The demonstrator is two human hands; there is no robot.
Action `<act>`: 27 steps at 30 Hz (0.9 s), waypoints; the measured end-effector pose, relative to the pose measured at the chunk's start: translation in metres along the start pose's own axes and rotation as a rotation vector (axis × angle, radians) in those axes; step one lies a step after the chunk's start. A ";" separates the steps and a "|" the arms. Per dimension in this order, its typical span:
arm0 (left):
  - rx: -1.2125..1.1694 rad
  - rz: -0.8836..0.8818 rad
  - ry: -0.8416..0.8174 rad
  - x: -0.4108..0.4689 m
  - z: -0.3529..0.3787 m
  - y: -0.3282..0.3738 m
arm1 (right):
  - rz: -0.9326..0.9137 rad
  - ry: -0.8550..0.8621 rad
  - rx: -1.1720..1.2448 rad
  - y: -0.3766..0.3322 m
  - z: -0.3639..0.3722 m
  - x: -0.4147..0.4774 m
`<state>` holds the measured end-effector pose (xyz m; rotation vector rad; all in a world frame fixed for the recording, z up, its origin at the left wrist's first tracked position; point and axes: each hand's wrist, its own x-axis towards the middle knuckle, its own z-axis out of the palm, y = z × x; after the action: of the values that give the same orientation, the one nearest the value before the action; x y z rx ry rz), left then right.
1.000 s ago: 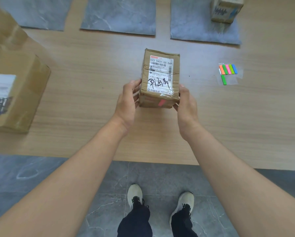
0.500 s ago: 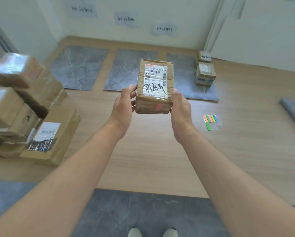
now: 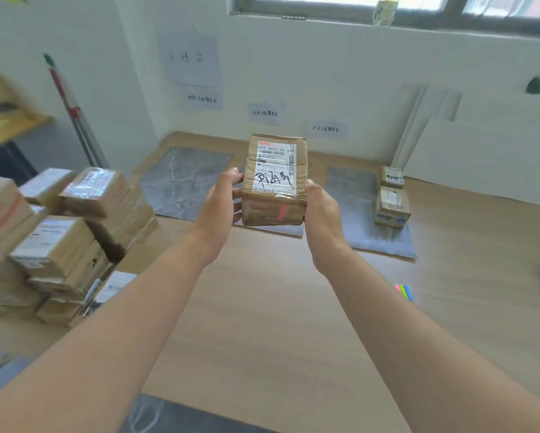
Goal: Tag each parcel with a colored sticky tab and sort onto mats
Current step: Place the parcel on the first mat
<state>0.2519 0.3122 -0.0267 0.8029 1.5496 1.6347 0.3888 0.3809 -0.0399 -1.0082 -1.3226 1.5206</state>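
Note:
A small brown cardboard parcel point(image 3: 275, 182) with a white shipping label, black handwriting and a pink sticky tab on its near face is held up in the air in front of me. My left hand point(image 3: 220, 207) grips its left side and my right hand point(image 3: 320, 207) grips its right side. Behind it lie three grey mats on the wooden platform: a left mat point(image 3: 184, 179), a middle mat mostly hidden by the parcel, and a right mat point(image 3: 359, 220). The pad of colored sticky tabs point(image 3: 403, 291) lies on the wood at the right.
Two small parcels point(image 3: 391, 206) sit on the right mat's far right side. A pile of several cardboard parcels point(image 3: 62, 239) stands at the left. Paper labels hang on the wall above the mats. A broom leans in the left corner.
The view has tilted up from the floor to the wall. The parcel, held in both hands, has risen and moved away from me toward the mats.

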 end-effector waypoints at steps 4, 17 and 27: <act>0.025 -0.019 0.027 0.019 -0.014 -0.009 | 0.027 -0.040 -0.005 0.010 0.018 0.018; 0.057 -0.107 0.036 0.193 -0.118 -0.040 | 0.134 -0.002 -0.104 0.067 0.161 0.158; 0.140 -0.267 0.115 0.349 -0.153 -0.106 | 0.300 0.080 -0.236 0.123 0.237 0.279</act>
<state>-0.0544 0.5243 -0.1595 0.5522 1.7839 1.4104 0.0673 0.5675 -0.1462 -1.4563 -1.3618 1.5459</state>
